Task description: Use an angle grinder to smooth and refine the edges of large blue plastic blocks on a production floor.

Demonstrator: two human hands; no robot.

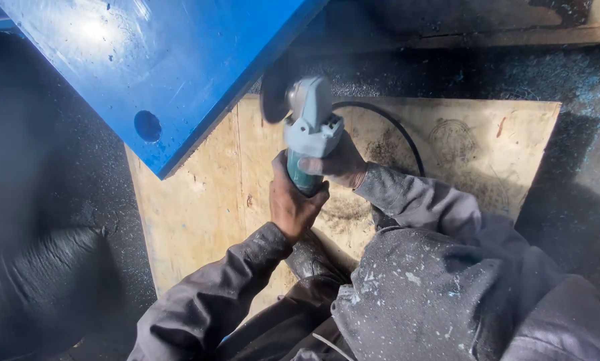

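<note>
Far left: a black, wrinkled sheet lies over the dark floor, dull sheen, dusted with pale specks.

Above it we see a blue panel, flat, glossy, painted, scuffed, tilted across the upper left. One round hole sits near its lower corner. The panel's lower edge overhangs the board and stands just beside the disc.

Underneath: a plywood board, pale, rough, stained with dark grit and a faint ring mark at its right end.

Centre: our left hand is wrapped tight around the rear of the grinder, fingers closed on the teal grip. The grinder body is light grey plastic, rounded head; its dark disc is blurred and lies at the panel's edge, above the board.

Our right hand clasps the grinder body from the right side, fingers curled over it.

A black cable arcs over the board behind the right hand.

Right: grey sleeves and clothing, coarse cloth flecked with white and blue dust. Beyond, dark gritty floor with blue specks.
</note>
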